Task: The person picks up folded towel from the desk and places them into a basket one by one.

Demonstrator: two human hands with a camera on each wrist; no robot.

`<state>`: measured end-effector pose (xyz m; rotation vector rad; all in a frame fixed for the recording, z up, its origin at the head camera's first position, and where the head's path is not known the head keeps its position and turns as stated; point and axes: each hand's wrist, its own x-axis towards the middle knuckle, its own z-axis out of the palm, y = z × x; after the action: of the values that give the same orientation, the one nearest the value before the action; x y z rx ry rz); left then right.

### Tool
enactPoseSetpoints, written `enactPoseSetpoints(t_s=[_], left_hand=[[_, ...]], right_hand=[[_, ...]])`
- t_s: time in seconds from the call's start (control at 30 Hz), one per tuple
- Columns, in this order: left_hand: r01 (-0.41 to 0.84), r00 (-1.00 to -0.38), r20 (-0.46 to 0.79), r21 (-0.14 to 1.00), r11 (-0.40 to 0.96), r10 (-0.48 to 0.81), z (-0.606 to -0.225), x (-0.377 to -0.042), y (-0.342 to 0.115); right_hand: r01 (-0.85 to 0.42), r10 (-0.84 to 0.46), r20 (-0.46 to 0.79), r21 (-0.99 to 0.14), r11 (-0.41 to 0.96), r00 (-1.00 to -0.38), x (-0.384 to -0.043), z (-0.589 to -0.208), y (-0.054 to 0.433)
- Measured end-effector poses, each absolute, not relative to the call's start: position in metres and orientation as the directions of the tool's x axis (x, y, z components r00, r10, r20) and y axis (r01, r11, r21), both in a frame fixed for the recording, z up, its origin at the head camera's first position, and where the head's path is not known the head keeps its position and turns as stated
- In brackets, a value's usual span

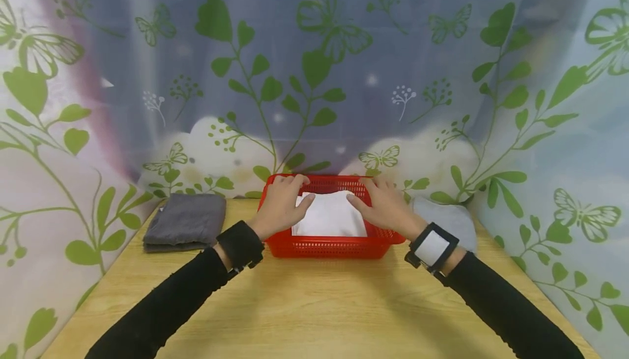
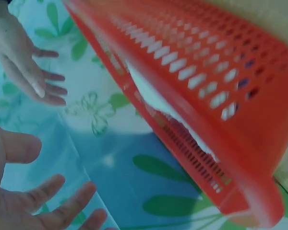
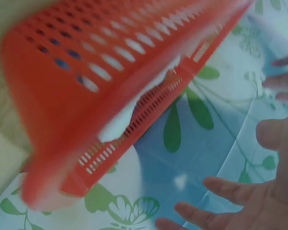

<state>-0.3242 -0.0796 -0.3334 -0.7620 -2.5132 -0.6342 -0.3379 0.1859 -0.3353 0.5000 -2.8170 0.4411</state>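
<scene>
A red plastic basket (image 1: 326, 247) with perforated walls stands on the table, a folded white cloth (image 1: 330, 216) lying inside. Over the basket's left end is my left hand (image 1: 284, 205), fingers spread and thumb toward the middle. My right hand (image 1: 388, 209) mirrors it over the right end. In the left wrist view, the left hand's fingers (image 2: 69, 206) are apart from the basket wall (image 2: 221, 86). The right wrist view likewise has a gap between the right hand (image 3: 249, 196) and the basket rim (image 3: 149, 72). Neither hand holds anything.
A folded dark grey cloth (image 1: 187, 222) lies left of the basket on the wooden table (image 1: 314, 304). To the right, a light grey cloth (image 1: 444, 219) is partly hidden behind the right wrist. A patterned curtain (image 1: 314, 102) hangs close behind and along both sides.
</scene>
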Motion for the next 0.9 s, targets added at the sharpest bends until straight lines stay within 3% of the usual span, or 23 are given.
enactPoseSetpoints(t_s=[0.13, 0.43, 0.63, 0.9], left_hand=[[0.618, -0.738, 0.536, 0.296, 0.728, 0.409, -0.344, -0.308, -0.075], [0.725, -0.62, 0.6, 0.194, 0.66, 0.505, -0.37, -0.27, -0.065], [0.746, -0.617, 0.548, 0.182, 0.64, 0.564, -0.382, -0.249, -0.068], [0.739, -0.657, 0.451, 0.226, 0.635, 0.604, -0.399, -0.231, -0.086]], right_hand=[[-0.388, -0.316, 0.298, -0.226, 0.893, -0.901, -0.321, -0.345, 0.188], [-0.385, -0.3, 0.314, -0.261, 0.885, -0.901, -0.3, -0.368, 0.196], [-0.357, -0.277, 0.293, -0.267, 0.895, -0.915, -0.298, -0.39, 0.199], [-0.365, -0.299, 0.273, -0.235, 0.901, -0.914, -0.295, -0.407, 0.201]])
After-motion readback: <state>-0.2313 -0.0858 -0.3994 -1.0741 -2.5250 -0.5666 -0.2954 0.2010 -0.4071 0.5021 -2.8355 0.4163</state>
